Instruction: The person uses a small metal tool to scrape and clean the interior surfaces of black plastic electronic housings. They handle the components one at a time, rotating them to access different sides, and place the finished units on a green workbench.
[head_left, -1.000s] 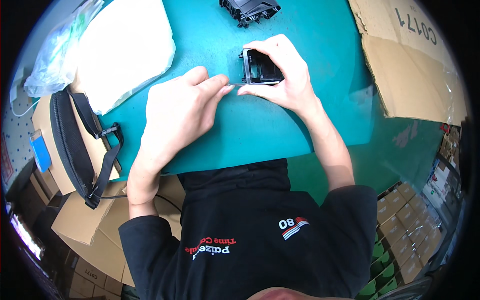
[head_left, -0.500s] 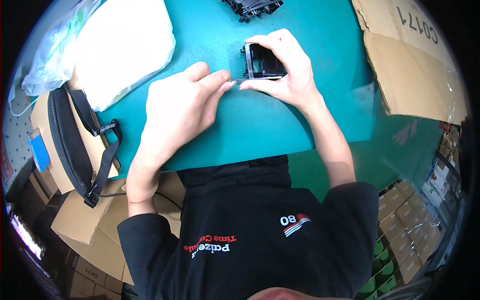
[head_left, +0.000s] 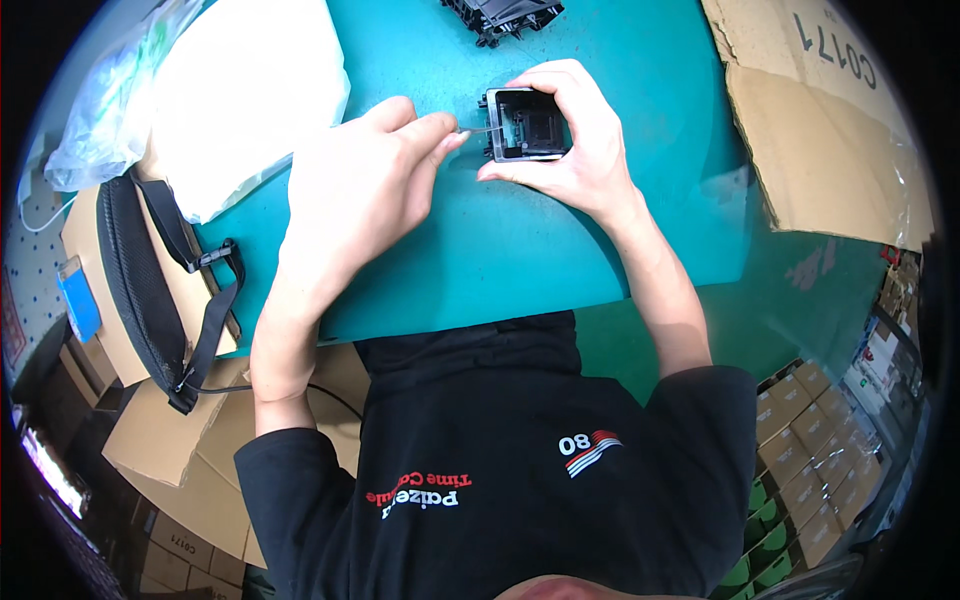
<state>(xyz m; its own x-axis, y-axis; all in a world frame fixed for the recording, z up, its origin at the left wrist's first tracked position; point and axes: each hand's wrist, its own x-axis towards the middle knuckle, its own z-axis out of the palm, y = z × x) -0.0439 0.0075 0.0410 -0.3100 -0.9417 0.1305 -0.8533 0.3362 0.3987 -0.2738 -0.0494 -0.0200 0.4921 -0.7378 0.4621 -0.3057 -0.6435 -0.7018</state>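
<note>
My right hand (head_left: pixel 595 150) grips a black, box-shaped plastic housing (head_left: pixel 541 132), with the thumb below it and the fingers over its far side. The open frame of the housing faces up and a little left, showing a hollow inside. Pinched between thumb and fingers, a thin metal tool (head_left: pixel 481 130) sticks out of my left hand (head_left: pixel 370 190). Its tip lies over the left part of the housing's opening; whether it touches anything inside, I cannot tell. Most of the tool is hidden by my fingers.
Another black plastic part (head_left: pixel 505 18) lies at the far edge of the green table (head_left: pixel 480 270). A white bag (head_left: pixel 250 100) and a black strap pouch (head_left: pixel 140 280) are at the left. An opened cardboard box (head_left: pixel 830 150) stands on the right.
The housing has tilted so its opening faces up more, showing its inside. The tool's tip has moved up from the housing's lower left edge to over the opening.
</note>
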